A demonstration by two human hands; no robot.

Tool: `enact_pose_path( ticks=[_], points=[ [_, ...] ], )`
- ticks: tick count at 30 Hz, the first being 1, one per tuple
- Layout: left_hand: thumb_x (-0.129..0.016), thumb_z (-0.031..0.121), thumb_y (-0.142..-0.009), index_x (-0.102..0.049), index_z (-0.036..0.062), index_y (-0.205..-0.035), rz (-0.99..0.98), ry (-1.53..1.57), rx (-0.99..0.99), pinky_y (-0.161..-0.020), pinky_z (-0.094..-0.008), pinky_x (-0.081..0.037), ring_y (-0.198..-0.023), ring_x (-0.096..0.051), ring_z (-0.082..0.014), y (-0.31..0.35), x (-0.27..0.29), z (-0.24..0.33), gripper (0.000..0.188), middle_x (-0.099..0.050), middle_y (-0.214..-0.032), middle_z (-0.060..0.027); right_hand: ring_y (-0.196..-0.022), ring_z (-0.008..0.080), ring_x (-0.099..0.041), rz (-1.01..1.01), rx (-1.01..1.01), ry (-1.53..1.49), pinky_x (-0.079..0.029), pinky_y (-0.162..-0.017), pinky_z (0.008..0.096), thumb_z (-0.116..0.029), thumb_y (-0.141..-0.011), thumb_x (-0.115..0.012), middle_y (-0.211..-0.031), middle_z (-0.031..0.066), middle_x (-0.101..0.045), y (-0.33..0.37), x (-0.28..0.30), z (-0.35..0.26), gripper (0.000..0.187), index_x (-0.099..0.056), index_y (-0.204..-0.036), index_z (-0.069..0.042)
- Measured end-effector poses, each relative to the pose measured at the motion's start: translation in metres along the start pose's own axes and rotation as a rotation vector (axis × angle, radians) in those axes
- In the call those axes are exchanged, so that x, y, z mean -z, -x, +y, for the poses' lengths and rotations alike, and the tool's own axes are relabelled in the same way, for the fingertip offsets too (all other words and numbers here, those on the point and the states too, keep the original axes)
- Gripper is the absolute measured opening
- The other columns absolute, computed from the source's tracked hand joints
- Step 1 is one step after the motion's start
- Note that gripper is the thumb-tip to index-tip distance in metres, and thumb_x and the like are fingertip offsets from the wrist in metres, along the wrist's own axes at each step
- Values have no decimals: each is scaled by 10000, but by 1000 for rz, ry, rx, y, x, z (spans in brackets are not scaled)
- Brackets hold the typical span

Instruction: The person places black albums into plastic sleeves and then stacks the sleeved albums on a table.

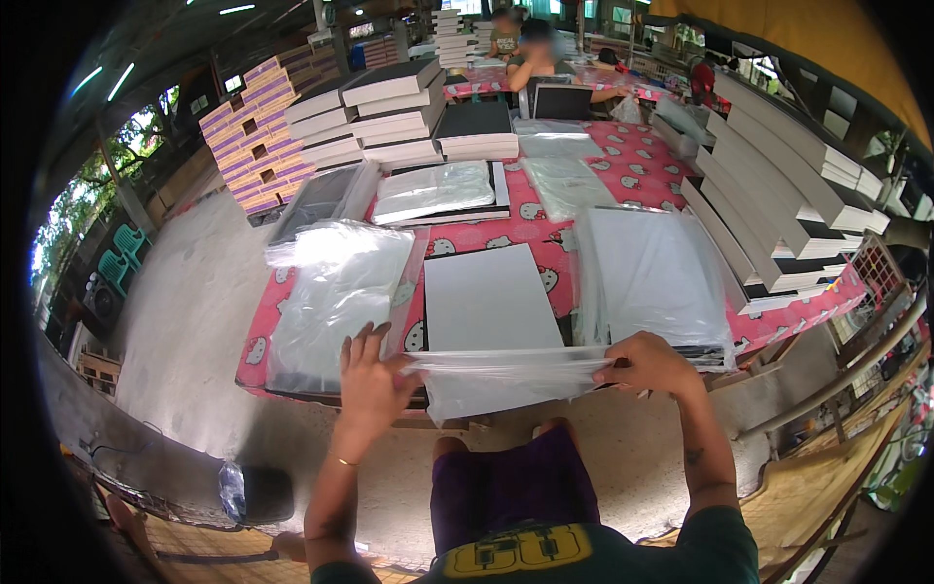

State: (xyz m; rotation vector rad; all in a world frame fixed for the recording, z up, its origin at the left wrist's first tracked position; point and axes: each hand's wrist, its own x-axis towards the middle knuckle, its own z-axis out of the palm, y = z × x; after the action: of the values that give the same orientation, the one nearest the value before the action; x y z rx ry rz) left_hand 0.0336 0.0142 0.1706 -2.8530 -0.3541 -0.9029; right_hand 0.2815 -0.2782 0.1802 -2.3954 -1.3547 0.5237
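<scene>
A clear plastic bag (516,383) is stretched between my two hands at the table's near edge, its lower part hanging slack. My left hand (375,380) holds the bag's left end near the thumb, its other fingers raised. At the right end, my right hand (647,363) pinches the bag with curled fingers. A flat white panel with dark edges (491,297) lies on the table just beyond, its near end behind or inside the bag; I cannot tell which. Left of it is a pile of clear plastic bags (341,292). To its right sits a bagged stack of white panels (657,273).
The table has a pink patterned cover (623,161). Stacked black-and-white panels (394,107) stand at the far left, and long stacked panels (778,185) line the right. Yellow-and-purple stacked boxes (255,136) rise beyond. A person (545,68) sits across the table.
</scene>
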Motion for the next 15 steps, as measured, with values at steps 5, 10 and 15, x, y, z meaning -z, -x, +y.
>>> enact_pose_path(
  ticks=[5, 10, 15],
  points=[
    [-681, 117, -807, -527, 36, -692, -262, 1585, 263, -687, -319, -445, -733, -531, -172, 15, 9, -11, 208, -544, -810, -68, -659, 218, -600, -67, 315, -970, -470, -648, 354, -465, -842, -640, -696, 52, -628, -16, -29, 27, 434, -636, -761, -39],
    [-621, 141, -906, -608, 16, -863, -392, 1238, 17, -581, -250, -422, -637, -502, -70, -4, 5, 31, 133, -570, -758, -23, -789, 152, -586, -205, 319, -1157, -483, -704, 319, -373, -923, -574, -868, 50, -624, -27, -90, 70, 327, -639, -907, -53],
    [-491, 283, -987, -593, 15, -1031, 3, 2082, 687, -507, -239, -448, -611, -566, -116, 8, 17, 30, 290, -626, -826, -55, -857, 214, -621, -446, 281, -937, -512, -762, 361, -362, -967, -501, -930, 66, -626, -24, -70, 12, 336, -586, -1097, -65]
  ],
)
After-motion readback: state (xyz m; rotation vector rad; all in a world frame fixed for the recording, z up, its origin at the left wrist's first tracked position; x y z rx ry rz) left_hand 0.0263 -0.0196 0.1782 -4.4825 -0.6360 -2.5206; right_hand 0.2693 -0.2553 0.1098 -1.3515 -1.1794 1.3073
